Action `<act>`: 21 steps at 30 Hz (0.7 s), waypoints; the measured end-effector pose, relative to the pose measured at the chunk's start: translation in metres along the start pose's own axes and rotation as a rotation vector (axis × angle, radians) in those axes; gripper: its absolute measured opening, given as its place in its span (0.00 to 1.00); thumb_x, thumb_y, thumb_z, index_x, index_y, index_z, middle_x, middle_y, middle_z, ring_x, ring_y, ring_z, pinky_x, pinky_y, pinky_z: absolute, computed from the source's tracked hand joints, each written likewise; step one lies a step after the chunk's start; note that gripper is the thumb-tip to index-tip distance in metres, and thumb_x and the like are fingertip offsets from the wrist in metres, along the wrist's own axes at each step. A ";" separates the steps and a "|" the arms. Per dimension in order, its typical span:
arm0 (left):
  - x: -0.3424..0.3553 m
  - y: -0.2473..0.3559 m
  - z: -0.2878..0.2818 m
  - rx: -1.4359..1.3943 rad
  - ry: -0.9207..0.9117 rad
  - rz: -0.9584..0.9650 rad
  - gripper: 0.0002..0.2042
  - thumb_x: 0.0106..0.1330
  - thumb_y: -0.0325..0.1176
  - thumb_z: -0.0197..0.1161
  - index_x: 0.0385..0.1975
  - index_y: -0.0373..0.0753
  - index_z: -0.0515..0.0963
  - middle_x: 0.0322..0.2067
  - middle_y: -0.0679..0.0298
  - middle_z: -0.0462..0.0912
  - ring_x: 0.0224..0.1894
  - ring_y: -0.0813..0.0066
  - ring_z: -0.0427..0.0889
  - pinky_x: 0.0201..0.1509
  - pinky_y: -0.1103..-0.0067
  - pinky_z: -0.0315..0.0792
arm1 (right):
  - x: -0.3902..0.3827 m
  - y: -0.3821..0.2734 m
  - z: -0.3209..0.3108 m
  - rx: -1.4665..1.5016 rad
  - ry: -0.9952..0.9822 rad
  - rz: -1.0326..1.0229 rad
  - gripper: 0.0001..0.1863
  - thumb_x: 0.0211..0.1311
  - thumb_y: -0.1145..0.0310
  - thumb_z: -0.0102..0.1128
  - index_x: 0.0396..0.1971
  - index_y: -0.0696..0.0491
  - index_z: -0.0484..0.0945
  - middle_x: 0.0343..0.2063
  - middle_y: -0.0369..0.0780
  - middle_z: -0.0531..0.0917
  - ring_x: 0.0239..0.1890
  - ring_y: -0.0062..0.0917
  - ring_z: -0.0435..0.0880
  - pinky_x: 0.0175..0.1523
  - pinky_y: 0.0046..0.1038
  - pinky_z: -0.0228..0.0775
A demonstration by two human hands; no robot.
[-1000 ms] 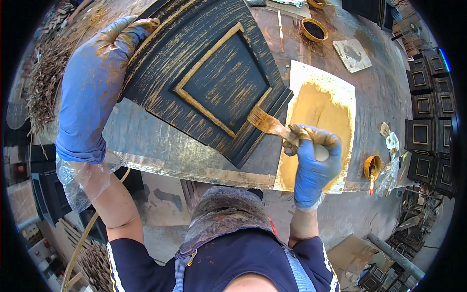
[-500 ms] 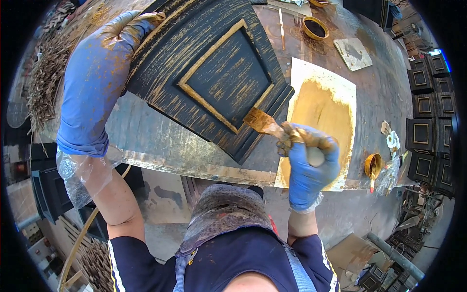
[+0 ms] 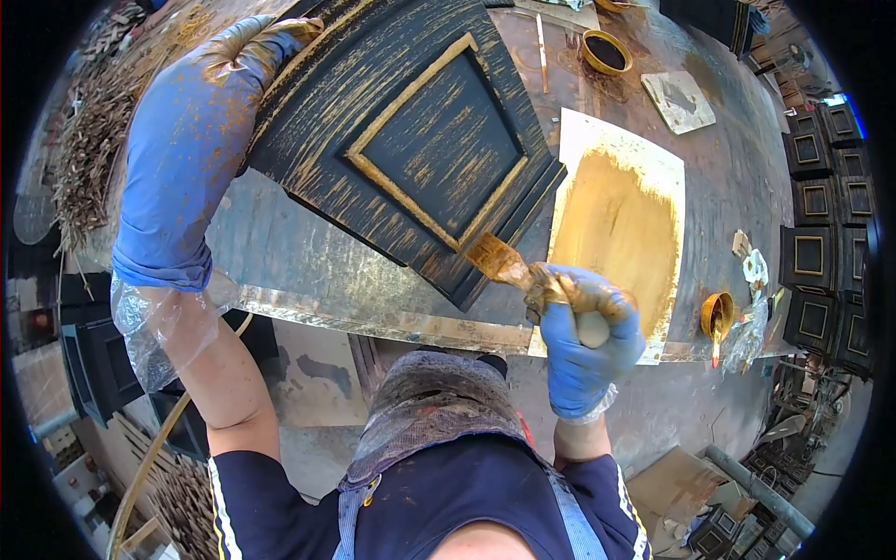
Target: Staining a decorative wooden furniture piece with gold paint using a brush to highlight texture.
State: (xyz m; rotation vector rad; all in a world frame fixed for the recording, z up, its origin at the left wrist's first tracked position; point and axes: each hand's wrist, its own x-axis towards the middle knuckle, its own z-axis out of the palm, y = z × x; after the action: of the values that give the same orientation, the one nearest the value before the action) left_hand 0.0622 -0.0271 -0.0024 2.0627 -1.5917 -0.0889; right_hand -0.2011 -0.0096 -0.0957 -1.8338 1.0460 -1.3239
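A black wooden panelled piece (image 3: 439,140) with gold streaks and a gold inner frame leans over the workbench. My left hand (image 3: 224,75), in a blue glove stained gold at the fingers, grips its upper left edge. In my right hand (image 3: 593,341), also gloved in blue, is a flat paintbrush (image 3: 504,261) with gold-brown bristles. The bristles are at the lower right edge of the panelled piece, near the corner of the gold frame; whether they touch it I cannot tell. Under and beside the right hand lies a white sheet (image 3: 621,205) coated with gold-brown paint.
A bowl of dark liquid (image 3: 606,52) and a pale square board (image 3: 679,103) stand at the far right of the bench (image 3: 336,252). Nearer is a small gold-brown pot (image 3: 717,315) with a brush in it. Black framed panels (image 3: 810,257) are stacked at the right.
My right hand and the paintbrush have shifted slightly left and down along the panelled piece's edge. The left hand keeps its grip, almost unmoved.
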 end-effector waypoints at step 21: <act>0.013 -0.020 -0.007 0.136 0.042 0.111 0.14 0.58 0.39 0.43 0.38 0.41 0.71 0.25 0.53 0.75 0.27 0.63 0.75 0.27 0.75 0.67 | 0.010 -0.002 -0.006 0.765 0.180 0.425 0.11 0.46 0.85 0.48 0.30 0.56 0.63 0.33 0.48 0.73 0.37 0.30 0.74 0.32 0.24 0.73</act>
State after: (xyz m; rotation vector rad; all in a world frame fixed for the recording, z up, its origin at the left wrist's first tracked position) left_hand 0.0858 -0.0331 -0.0019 2.0573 -1.7244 0.1045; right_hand -0.2050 -0.0176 -0.0880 -0.8884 0.7921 -1.3741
